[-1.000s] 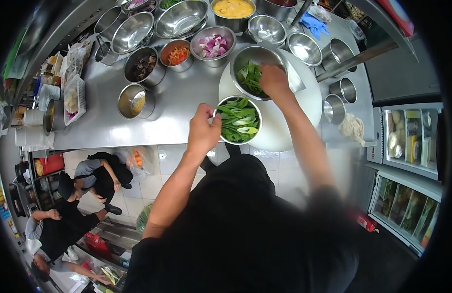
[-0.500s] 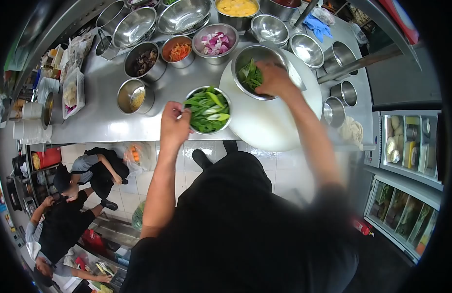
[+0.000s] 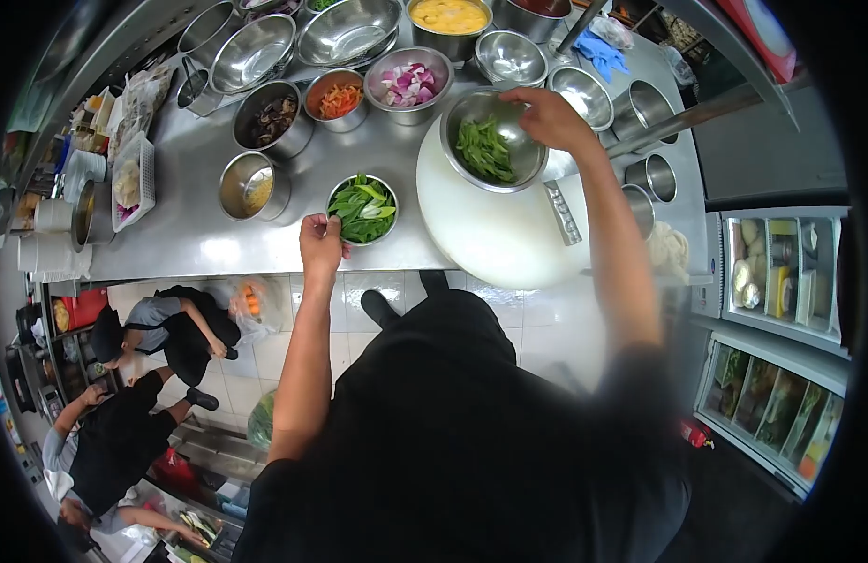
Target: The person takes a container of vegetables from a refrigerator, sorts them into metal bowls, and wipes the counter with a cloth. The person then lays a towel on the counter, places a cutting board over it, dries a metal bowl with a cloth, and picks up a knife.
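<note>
My left hand [image 3: 321, 246] pinches the near left rim of a small steel bowl [image 3: 362, 208] full of cut green leaves, at the counter's front. Over the round white cutting board [image 3: 490, 244], my right hand [image 3: 554, 119] grips the upper right rim of a larger steel bowl [image 3: 523, 155]. Some green leaves [image 3: 485, 150] lie in that bowl's bottom. A cleaver [image 3: 562, 214] rests on the board, its handle showing and its blade partly hidden by the bowl and my right arm.
Bowls of red onion [image 3: 409, 86], carrot shreds [image 3: 340, 100] and dark pieces [image 3: 275, 122] stand behind. A pot with yellow contents [image 3: 450, 15] is at the back. Two people [image 3: 162, 328] are at the lower left. A metal post [image 3: 682, 122] crosses on the right.
The small bowl of leaves has moved left, off the board's edge, with my left hand. My right hand has come out of the leaves to the large bowl's rim, and the cleaver handle now shows.
</note>
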`<state>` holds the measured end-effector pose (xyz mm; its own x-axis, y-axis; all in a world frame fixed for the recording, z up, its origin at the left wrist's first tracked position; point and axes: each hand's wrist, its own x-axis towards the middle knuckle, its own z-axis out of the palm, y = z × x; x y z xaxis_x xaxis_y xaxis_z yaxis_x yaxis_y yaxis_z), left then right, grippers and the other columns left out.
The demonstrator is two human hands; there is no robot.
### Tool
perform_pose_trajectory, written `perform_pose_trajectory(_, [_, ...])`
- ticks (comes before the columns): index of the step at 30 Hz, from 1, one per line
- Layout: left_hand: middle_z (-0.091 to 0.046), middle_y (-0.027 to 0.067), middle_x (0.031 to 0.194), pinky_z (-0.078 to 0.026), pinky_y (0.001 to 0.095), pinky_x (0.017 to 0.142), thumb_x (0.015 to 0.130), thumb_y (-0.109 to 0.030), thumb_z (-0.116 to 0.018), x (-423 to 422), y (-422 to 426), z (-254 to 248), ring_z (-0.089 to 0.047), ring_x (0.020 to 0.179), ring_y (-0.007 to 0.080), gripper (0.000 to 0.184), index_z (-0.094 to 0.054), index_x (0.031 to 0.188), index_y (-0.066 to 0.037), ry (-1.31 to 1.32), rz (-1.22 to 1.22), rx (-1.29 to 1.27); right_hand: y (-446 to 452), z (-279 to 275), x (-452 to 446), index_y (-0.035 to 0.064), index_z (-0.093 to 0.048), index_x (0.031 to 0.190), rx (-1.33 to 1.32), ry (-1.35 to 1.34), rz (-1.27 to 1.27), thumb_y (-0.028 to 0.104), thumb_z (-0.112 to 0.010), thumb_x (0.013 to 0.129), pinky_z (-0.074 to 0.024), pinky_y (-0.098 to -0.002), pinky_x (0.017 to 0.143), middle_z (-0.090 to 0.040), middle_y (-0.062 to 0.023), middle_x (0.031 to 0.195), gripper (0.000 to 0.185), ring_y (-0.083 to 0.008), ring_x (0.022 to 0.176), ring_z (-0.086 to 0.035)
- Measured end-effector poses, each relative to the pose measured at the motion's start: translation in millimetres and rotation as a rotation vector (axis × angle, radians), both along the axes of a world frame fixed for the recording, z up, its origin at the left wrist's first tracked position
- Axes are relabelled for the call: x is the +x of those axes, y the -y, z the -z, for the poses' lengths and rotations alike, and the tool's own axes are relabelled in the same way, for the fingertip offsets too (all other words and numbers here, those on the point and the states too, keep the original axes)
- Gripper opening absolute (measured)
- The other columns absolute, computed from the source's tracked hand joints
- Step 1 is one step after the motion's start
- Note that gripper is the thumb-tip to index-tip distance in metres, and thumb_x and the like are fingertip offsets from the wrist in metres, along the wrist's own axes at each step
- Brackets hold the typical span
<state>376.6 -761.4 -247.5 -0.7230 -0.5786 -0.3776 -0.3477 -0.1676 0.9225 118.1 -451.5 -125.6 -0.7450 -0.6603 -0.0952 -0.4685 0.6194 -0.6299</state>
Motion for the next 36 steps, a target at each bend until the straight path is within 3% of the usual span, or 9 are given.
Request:
perform_pose_trajectory(3, [-0.059, 0.0116, 0.090, -0.048, 0.0265, 0.045, 0.096, -0.021, -0.054, 6.3, -4.1, 0.0, -0.061, 0.060, 0.0171, 0.025, -0.047, 0.108, 0.000, -0.032, -0.017, 0.149, -3.1, 4.8, 9.3, 0.0086, -0.064, 0.114, -0.135, -0.045, 0.157, -0.005, -0.053, 0.077, -0.0525, -0.0285, 0.062, -0.067, -0.0097, 0.103, 0.041, -0.0146, 0.074, -0.062])
perform_pose_trajectory(8, [-0.058, 0.0125, 0.107, -0.052, 0.0273, 0.055, 0.097, -0.029, -0.051, 15.4, -2.6, -3.9, -0.063, 0.074, 0.0180, 0.039, -0.046, 0.123, 0.000, -0.008, 0.017, 0.169, 9.5, 4.7, 44.5, 0.0066, -0.067, 0.084, 0.203, -0.059, 0.097, 0.013, -0.069, 0.073, -0.0513, -0.0324, 0.069, -0.068, -0.0090, 0.081, 0.013, -0.0212, 0.074, -0.065])
perform_pose_trajectory(12, [-0.057, 0.0101, 0.107, -0.052, 0.0266, 0.058, 0.097, -0.029, -0.052, 18.3, -5.5, -8.7, -0.062, 0.079, 0.0165, 0.039, -0.049, 0.123, -0.001, -0.003, -0.003, 0.062, 32.0, 45.3, 57.3, 0.0084, -0.066, 0.095, 0.478, -0.335, 0.133, 0.020, -0.072, 0.070, -0.0518, -0.0389, 0.077, -0.067, -0.0132, 0.093, 0.028, -0.0284, 0.088, -0.065])
perform_pose_trajectory(14, [-0.057, 0.0092, 0.106, -0.051, 0.0263, 0.058, 0.097, -0.029, -0.053, 19.7, -6.4, -13.0, -0.061, 0.079, 0.0159, 0.037, -0.050, 0.121, -0.001, -0.021, 0.011, 0.021, 35.0, 41.3, 45.0, 0.0055, -0.062, 0.110, 0.582, -0.203, 0.153, 0.020, -0.073, 0.068, -0.0517, -0.0387, 0.080, -0.065, -0.0169, 0.102, 0.046, -0.0287, 0.096, -0.063])
perform_pose_trajectory(17, [-0.057, 0.0079, 0.105, -0.051, 0.0258, 0.058, 0.096, -0.027, -0.054, 24.4, -3.4, -23.4, -0.061, 0.079, 0.0152, 0.035, -0.052, 0.119, -0.001, -0.059, 0.004, -0.023, 3.9, 61.8, 10.1, 0.0060, -0.051, 0.132, 0.056, 0.177, 0.069, 0.014, -0.069, 0.073, -0.0500, -0.0346, 0.086, -0.064, -0.0185, 0.112, 0.062, -0.0246, 0.100, -0.063])
perform_pose_trajectory(20, [-0.057, 0.0075, 0.105, -0.051, 0.0256, 0.058, 0.096, -0.027, -0.054, 31.1, -0.6, -26.5, -0.061, 0.079, 0.0151, 0.034, -0.053, 0.118, -0.001, -0.072, -0.030, -0.019, -0.2, 12.3, 12.4, 0.0014, -0.048, 0.132, -0.170, 0.541, 0.065, 0.003, -0.063, 0.075, -0.0493, -0.0290, 0.080, -0.066, -0.0105, 0.100, 0.059, -0.0143, 0.091, -0.061])
perform_pose_trajectory(25, [-0.058, 0.0088, 0.109, -0.051, 0.0255, 0.059, 0.096, -0.028, -0.054, 43.3, 4.3, -21.1, -0.062, 0.079, 0.0151, 0.035, -0.052, 0.119, -0.002, -0.036, -0.064, -0.009, -4.7, 20.6, 6.5, 0.0058, -0.053, 0.128, -0.108, -0.019, 0.241, 0.003, -0.059, 0.079, -0.0509, -0.0310, 0.079, -0.067, -0.0120, 0.102, 0.050, -0.0184, 0.087, -0.064])
perform_pose_trajectory(27, [-0.058, 0.0109, 0.112, -0.051, 0.0258, 0.059, 0.096, -0.028, -0.054, 52.6, 7.7, -13.0, -0.062, 0.079, 0.0150, 0.035, -0.052, 0.119, -0.003, -0.044, -0.079, -0.008, -6.1, 22.0, 9.1, 0.0093, -0.061, 0.118, -0.095, -0.191, 0.272, 0.009, -0.060, 0.077, -0.0517, -0.0368, 0.081, -0.068, -0.0142, 0.105, 0.042, -0.0293, 0.092, -0.066])
perform_pose_trajectory(36, [-0.062, 0.0118, 0.112, -0.052, 0.0260, 0.061, 0.095, -0.029, -0.055, 86.1, 8.7, 1.3, -0.063, 0.078, 0.0147, 0.037, -0.052, 0.122, -0.004, 0.041, -0.101, -0.001, 21.2, 24.1, 60.0, 0.0111, -0.065, 0.105, 0.366, -0.131, 0.220, 0.017, -0.068, 0.076, -0.0517, -0.0384, 0.079, -0.068, -0.0137, 0.094, 0.030, -0.0282, 0.088, -0.066])
